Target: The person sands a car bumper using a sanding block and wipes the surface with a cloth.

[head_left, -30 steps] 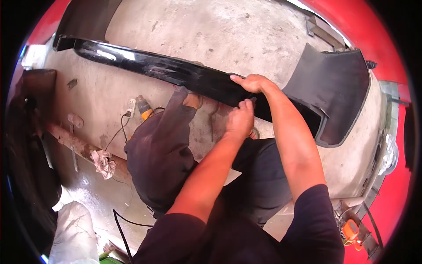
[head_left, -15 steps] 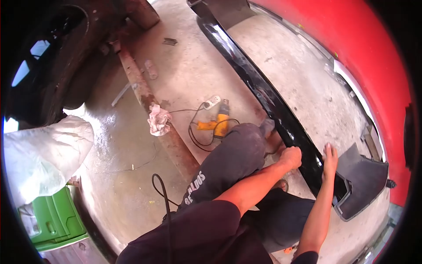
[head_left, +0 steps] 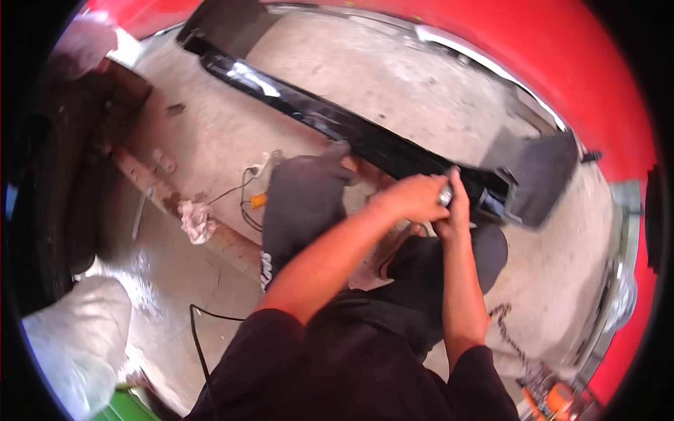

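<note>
A long glossy black car trim panel point(head_left: 309, 111) lies diagonally across the floor in front of me, with a dull dark grey end piece point(head_left: 540, 179) at its right end. Above the panel's near edge, close to that end, my two hands meet. My left hand point(head_left: 415, 198) is closed, its fingers curled toward the right one. Upright beside it, my right hand point(head_left: 458, 209) has its fingers bent and pressed together. Between them shows a small shiny silvery thing point(head_left: 446, 195), partly covered by fingers and blurred, so its kind is unclear.
Red car bodywork point(head_left: 590, 91) curves along the far and right sides. Left of my knee are a crumpled pinkish rag point(head_left: 198, 221), a white power strip point(head_left: 260, 165) and a partly hidden yellow tool point(head_left: 258, 201). A chain point(head_left: 503, 321) and an orange tool point(head_left: 559, 397) lie lower right.
My view has turned, so the panel lies flatter across it. My right hand has left the panel's far edge, and both hands have come together around the small silvery thing.
</note>
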`<action>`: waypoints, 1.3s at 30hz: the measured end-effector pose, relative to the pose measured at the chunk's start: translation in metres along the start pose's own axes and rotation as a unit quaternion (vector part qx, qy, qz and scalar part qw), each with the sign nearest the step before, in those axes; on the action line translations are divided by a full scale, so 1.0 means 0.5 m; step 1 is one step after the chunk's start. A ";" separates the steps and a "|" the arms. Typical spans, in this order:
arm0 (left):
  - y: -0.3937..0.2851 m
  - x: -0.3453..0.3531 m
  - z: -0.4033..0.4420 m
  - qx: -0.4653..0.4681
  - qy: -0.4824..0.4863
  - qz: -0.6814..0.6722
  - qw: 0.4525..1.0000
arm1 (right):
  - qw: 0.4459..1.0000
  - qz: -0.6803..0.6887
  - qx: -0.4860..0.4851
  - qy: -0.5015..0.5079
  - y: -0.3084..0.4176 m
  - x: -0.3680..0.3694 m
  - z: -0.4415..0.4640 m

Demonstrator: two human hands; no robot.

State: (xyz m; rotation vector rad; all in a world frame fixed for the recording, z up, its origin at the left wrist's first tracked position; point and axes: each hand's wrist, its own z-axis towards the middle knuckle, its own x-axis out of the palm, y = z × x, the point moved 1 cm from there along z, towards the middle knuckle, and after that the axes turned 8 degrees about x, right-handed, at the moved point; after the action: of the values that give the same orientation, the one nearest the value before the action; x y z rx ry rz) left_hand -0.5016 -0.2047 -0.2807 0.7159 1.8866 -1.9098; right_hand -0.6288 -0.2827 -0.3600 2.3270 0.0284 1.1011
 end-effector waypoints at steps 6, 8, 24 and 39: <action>-0.097 -0.276 -0.142 -0.069 -0.142 0.051 0.986 | 0.998 -0.029 -0.030 -0.043 0.032 0.052 -0.051; -0.128 -0.352 -0.199 -0.056 -0.175 0.025 0.983 | 0.997 -0.022 -0.042 -0.054 0.037 0.053 -0.055; -0.302 -0.852 -0.465 -0.121 -0.289 0.314 0.896 | 0.991 0.020 -0.069 -0.110 0.047 -0.001 -0.066; -0.216 -0.558 -0.489 -0.074 -0.106 0.294 0.947 | 0.988 -0.080 -0.015 -0.129 0.007 0.015 -0.029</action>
State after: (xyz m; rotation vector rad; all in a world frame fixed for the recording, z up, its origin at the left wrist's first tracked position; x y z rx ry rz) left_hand -0.3148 0.0168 -0.0252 0.8651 1.4496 -1.3904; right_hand -0.6350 -0.2767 -0.3458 2.3752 0.0989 0.7137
